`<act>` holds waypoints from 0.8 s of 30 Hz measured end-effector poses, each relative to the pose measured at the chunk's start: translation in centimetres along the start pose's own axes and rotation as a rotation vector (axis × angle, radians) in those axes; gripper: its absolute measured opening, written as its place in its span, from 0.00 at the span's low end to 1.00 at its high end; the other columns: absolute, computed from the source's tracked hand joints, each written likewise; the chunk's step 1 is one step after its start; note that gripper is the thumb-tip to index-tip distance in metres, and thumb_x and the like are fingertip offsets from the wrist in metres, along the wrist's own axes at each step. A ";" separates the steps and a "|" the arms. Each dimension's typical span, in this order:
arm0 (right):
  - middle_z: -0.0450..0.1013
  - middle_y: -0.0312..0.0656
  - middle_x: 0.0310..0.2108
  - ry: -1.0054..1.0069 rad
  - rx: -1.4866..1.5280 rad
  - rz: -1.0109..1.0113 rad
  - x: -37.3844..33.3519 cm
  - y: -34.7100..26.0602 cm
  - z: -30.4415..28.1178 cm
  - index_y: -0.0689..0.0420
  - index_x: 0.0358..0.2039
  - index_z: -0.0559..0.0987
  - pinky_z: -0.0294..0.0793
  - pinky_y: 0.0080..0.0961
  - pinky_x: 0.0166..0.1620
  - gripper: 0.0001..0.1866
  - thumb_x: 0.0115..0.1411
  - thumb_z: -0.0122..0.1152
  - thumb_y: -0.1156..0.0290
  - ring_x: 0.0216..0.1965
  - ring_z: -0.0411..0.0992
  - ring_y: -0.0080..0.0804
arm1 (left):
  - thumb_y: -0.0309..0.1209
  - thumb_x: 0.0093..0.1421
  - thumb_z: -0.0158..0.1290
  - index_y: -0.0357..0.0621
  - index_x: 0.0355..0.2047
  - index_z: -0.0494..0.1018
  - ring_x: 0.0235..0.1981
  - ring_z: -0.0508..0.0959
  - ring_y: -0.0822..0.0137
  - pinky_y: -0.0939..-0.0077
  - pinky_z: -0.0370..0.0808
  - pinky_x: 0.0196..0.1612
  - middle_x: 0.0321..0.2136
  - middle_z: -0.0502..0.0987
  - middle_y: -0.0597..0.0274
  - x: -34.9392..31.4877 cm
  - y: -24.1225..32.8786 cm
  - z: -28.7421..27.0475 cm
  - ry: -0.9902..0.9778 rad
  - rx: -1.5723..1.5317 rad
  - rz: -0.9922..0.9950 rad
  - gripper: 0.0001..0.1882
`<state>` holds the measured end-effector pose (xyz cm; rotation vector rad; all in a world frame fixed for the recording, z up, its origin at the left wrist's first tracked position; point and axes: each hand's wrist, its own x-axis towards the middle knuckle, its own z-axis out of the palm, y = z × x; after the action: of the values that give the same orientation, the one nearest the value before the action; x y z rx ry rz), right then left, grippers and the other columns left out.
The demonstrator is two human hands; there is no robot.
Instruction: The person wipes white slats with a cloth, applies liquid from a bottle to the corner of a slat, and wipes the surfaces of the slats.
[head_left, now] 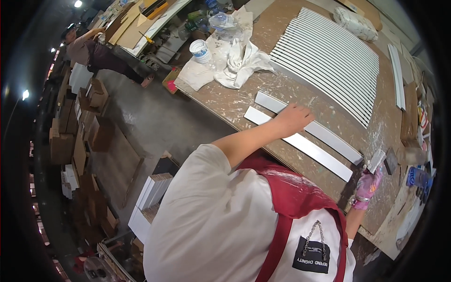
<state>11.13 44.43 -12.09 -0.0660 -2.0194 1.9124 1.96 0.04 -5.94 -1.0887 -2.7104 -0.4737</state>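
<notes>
Two long white strips lie side by side along the near edge of the brown worktable (225,104). My bare left hand (295,118) lies across the farther strip (334,142), its fingers bent down over it, while my forearm crosses above the nearer strip (319,153). At the right ends of the strips, my right hand (368,186) wears a pink patterned glove. It grips a small flat block (376,160) smeared with white; its exact kind is unclear. A dark block (390,161) sits right beside it. Beyond the hands, many narrow white slats (329,66) lie in parallel rows.
A white tub (200,50) and a crumpled white cloth (240,63) occupy the table's left side. A wrapped bundle (355,24) lies at the far end, another white strip (397,77) at the right. Across the aisle, a person (94,52) stands by another bench. Cardboard boxes (96,94) line the left.
</notes>
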 end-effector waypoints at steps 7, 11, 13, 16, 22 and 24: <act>0.56 0.43 0.63 -0.083 -0.015 -0.061 -0.9 -1.4 0.8 0.59 0.61 0.64 0.67 0.36 0.58 0.29 0.59 0.58 0.71 0.62 0.58 0.40 | 0.29 0.50 0.56 0.46 0.37 0.71 0.36 0.76 0.55 0.59 0.72 0.38 0.33 0.73 0.57 -0.1 0.4 -0.3 0.107 0.015 -0.006 0.13; 0.58 0.46 0.62 -0.157 -0.174 -0.365 -0.8 -0.9 1.6 0.60 0.62 0.62 0.66 0.38 0.58 0.32 0.58 0.60 0.70 0.61 0.60 0.41 | 0.26 0.48 0.53 0.45 0.34 0.70 0.35 0.77 0.54 0.59 0.72 0.37 0.29 0.74 0.58 -1.7 2.1 -0.7 0.113 -0.028 0.066 0.11; 0.62 0.45 0.58 -0.097 -0.263 -0.331 -1.3 -3.3 3.4 0.61 0.60 0.64 0.68 0.36 0.56 0.29 0.59 0.58 0.70 0.56 0.64 0.38 | 0.28 0.47 0.53 0.45 0.32 0.68 0.34 0.75 0.59 0.64 0.70 0.39 0.28 0.72 0.61 -2.6 3.6 -0.1 0.156 0.114 0.054 0.11; 0.68 0.44 0.53 -0.060 -0.471 -0.412 -1.1 -5.6 6.1 0.62 0.58 0.67 0.72 0.34 0.53 0.24 0.62 0.54 0.69 0.50 0.70 0.35 | 0.32 0.48 0.54 0.45 0.35 0.69 0.34 0.74 0.60 0.65 0.69 0.42 0.30 0.72 0.60 -5.1 3.7 -0.5 0.214 0.073 0.042 0.13; 0.67 0.48 0.55 -0.026 -0.809 -0.116 -1.3 -5.9 4.5 0.64 0.57 0.68 0.67 0.36 0.57 0.23 0.61 0.49 0.75 0.55 0.67 0.40 | 0.47 0.50 0.58 0.48 0.49 0.73 0.46 0.74 0.52 0.56 0.71 0.48 0.41 0.75 0.51 -4.7 3.4 2.8 -0.048 -0.094 0.016 0.28; 0.69 0.51 0.54 0.007 -0.828 0.096 -0.6 -6.5 5.2 0.64 0.58 0.68 0.65 0.35 0.59 0.26 0.57 0.51 0.81 0.56 0.66 0.41 | 0.44 0.50 0.57 0.48 0.48 0.73 0.47 0.74 0.52 0.56 0.71 0.46 0.43 0.75 0.52 -2.9 3.0 1.8 -0.337 -0.226 -0.119 0.26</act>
<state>11.54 38.73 -6.05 -0.3761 -2.6902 0.9892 6.04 0.90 -7.74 -1.1568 -3.0896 -0.6862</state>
